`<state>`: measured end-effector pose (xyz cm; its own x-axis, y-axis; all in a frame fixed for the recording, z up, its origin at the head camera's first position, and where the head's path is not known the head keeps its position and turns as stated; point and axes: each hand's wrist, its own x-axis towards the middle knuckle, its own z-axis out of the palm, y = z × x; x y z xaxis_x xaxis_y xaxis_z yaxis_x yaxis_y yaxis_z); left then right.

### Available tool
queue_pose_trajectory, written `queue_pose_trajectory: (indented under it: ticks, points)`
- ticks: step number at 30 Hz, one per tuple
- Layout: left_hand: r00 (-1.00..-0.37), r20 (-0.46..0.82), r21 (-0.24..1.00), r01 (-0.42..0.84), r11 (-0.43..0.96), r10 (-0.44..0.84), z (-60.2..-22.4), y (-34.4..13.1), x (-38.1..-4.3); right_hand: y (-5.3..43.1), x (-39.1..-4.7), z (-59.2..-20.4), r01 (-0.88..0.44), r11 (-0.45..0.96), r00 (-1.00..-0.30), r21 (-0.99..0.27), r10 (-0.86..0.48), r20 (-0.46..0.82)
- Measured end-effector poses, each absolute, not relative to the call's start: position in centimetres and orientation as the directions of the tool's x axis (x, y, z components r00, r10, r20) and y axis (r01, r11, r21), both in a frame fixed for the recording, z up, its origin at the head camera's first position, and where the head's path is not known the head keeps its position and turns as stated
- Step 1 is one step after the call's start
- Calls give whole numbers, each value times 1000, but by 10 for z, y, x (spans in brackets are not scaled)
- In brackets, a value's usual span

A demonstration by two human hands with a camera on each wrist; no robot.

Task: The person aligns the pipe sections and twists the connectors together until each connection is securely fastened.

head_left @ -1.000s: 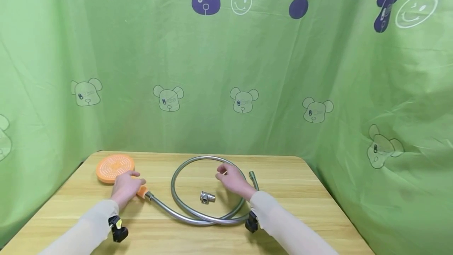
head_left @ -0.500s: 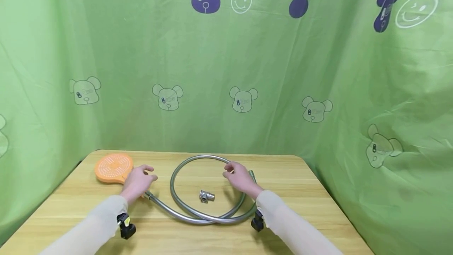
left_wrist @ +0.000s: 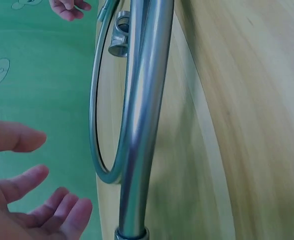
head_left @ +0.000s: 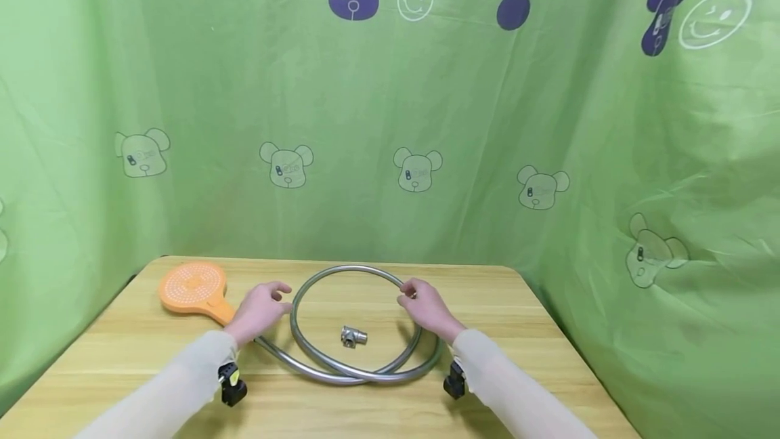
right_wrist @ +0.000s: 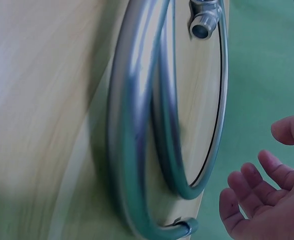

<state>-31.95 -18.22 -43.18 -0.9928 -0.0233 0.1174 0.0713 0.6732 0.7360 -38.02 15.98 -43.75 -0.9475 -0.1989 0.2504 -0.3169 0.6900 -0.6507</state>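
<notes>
An orange shower head (head_left: 193,287) lies at the table's left, its handle partly hidden behind my left hand (head_left: 261,309). From it a silver shower hose (head_left: 332,379) runs right and coils into a loop. My left hand hovers by the loop's left side with fingers apart and loosely bent, nothing in it. Over the loop's right side, my right hand (head_left: 428,305) is also bare, fingers relaxed; it hides the hose's free end in the head view. A small chrome tee fitting (head_left: 353,337) lies inside the loop, and its round opening shows in the right wrist view.
The wooden table (head_left: 506,358) carries all these things. Green curtain (head_left: 365,100) with printed bear faces hangs behind and on both sides. Each wrist wears a small black camera, such as the left one (head_left: 233,386).
My left hand has left the shower head's handle and moved right towards the hose loop. My right hand has shifted slightly right. Shower head, hose and fitting stay where they lay.
</notes>
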Motion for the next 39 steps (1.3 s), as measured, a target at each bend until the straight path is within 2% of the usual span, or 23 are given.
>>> queue_pose_trajectory:
  ticks: [7, 33, 39]
  points:
    - [-990, 135, 744, 133, 655, 49, -432, -166, -324, 170, -379, -439, -301, 699, -952, -648, -181, 247]
    - [-982, 25, 773, 138, 620, 187, -430, -130, -334, 207, -384, -448, -211, 759, -970, -616, -84, 229]
    - [-969, 17, 753, 175, 635, 247, -435, -121, -337, 213, -385, -451, -196, 757, -973, -623, -73, 217]
